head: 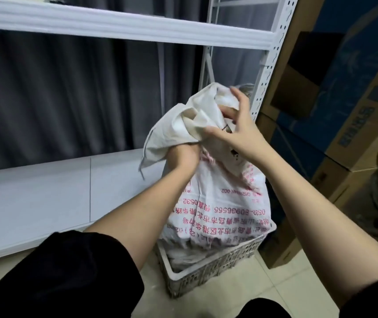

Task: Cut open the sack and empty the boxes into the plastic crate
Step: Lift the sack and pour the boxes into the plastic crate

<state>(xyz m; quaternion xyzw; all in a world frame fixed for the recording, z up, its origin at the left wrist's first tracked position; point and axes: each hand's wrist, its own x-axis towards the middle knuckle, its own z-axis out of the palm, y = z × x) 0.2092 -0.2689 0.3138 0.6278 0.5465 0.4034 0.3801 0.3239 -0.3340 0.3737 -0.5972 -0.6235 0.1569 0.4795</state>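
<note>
— How far along are you?

— Partway, I'd say. The sack [217, 198] stands upside down in the plastic crate [208, 269] on the floor — the red print reads inverted — and I have its bunched upper end up high. My left hand [184, 154] grips a fistful of the cloth from below. My right hand [231, 129] is on the bunch from the side, fingers [237, 97] spread, a couple of them hooked into the folds.

— Are the boxes out?

— I can't tell. The sack looks full in its lower half, and I see no boxes, only pale crumpled stuff at the crate's near corner. So the emptying seems left to do; whether the cut is made is hidden.

— What's around you?

— A white metal shelf [273, 53] just behind the sack, a dark curtain [68, 92] beyond it, a low white board [45, 198] on my left, and big cardboard boxes [344, 111] close on my right. It's tight — lifting the sack clear could knock the shelf post.
</note>
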